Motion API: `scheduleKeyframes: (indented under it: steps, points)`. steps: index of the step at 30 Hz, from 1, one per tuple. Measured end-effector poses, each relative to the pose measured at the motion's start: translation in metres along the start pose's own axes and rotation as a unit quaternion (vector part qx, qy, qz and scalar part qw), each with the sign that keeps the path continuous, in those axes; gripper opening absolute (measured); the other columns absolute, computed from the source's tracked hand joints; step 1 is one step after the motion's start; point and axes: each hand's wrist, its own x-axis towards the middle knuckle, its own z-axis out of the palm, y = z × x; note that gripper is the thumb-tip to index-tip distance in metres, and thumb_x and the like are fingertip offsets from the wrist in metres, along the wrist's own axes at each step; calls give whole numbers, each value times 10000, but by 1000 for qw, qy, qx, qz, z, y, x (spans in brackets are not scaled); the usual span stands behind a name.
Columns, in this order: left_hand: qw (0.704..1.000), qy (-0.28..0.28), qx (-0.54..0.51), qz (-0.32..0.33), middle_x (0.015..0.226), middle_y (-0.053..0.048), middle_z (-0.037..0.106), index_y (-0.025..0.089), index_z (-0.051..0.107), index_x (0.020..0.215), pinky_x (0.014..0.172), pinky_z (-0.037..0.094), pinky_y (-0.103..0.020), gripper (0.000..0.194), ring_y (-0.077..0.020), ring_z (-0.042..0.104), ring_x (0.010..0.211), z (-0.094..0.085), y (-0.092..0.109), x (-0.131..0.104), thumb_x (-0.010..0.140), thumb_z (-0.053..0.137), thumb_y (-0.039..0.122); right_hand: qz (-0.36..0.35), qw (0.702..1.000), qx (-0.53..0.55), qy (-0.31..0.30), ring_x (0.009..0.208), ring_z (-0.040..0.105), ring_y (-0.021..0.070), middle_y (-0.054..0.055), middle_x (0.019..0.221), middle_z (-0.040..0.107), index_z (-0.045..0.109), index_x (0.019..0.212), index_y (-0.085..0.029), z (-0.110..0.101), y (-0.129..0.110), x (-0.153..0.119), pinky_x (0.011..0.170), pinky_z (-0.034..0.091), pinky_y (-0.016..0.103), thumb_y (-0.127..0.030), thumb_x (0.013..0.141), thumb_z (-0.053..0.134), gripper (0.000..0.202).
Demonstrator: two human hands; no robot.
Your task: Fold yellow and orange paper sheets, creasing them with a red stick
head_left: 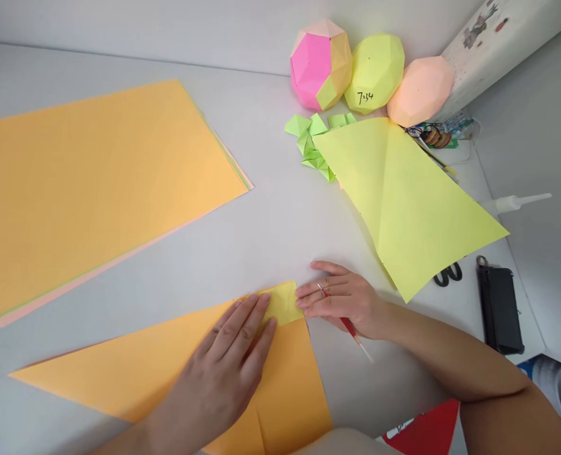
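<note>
My left hand (228, 366) lies flat with its fingers stretched over a small yellow paper rectangle (284, 303) at the upper edge of a folded orange sheet (294, 379). At the rectangle's right end rest the fingertips of my right hand (351, 300). Tucked between those fingers is a thin red pen (348, 326), its pale tip pointing down to the right. Part of the yellow piece is hidden under my left fingers. The orange sheet tapers to a point at the far left, and my left forearm covers some of it.
A stack of large sheets (95, 189), orange on top, lies at left. Three paper balls, pink (311, 62), yellow (377, 69) and peach (421, 91), stand behind small green folded pieces (303, 126). A creased yellow sheet (413, 208) partly covers black scissors (448, 274) near a black pouch (501, 306).
</note>
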Motion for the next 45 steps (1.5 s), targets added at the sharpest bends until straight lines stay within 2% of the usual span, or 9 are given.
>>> scheduleKeyframes:
  steps: [16, 21, 25, 38, 45]
  points:
    - [1000, -11, 5, 0, 1405, -248, 438, 40, 522, 1220, 1040, 409, -526, 383, -395, 345, 1347, 0, 0, -1, 840, 471, 39, -10, 1000, -7, 12, 1009, 676, 121, 28, 932, 754, 645, 892, -170, 3, 1, -2, 1097, 386, 392, -113, 957, 483, 183]
    - [1000, -12, 4, -1, 1438, -232, 402, 60, 506, 1256, 1062, 382, -533, 416, -393, 324, 1359, 1, 0, -2, 841, 468, 47, -67, 994, -83, 23, 1018, 671, 130, 25, 926, 752, 637, 851, -161, 8, 0, -5, 1088, 411, 401, -87, 932, 503, 174]
    - [1000, -16, -3, -3, 1459, -231, 369, 76, 492, 1288, 1063, 379, -533, 437, -400, 315, 1362, 2, -1, -4, 851, 476, 75, -106, 982, -157, 28, 1050, 659, 144, 4, 931, 751, 635, 812, -173, 10, -1, -6, 1046, 470, 355, -114, 894, 584, 113]
    - [1000, -15, -3, -11, 1450, -224, 387, 73, 508, 1278, 1090, 353, -507, 430, -381, 320, 1365, 0, 0, -2, 848, 476, 79, -98, 983, -154, 23, 1063, 653, 139, 5, 947, 750, 645, 826, -175, 9, -1, -5, 1027, 493, 334, -119, 902, 578, 116]
    - [1000, -12, -3, -1, 1394, -262, 437, 44, 513, 1258, 1039, 391, -529, 409, -411, 348, 1337, -1, 0, 0, 851, 479, 60, -95, 984, -149, 22, 1055, 658, 143, 4, 946, 750, 650, 822, -176, 10, 0, -6, 1017, 502, 335, -130, 912, 565, 132]
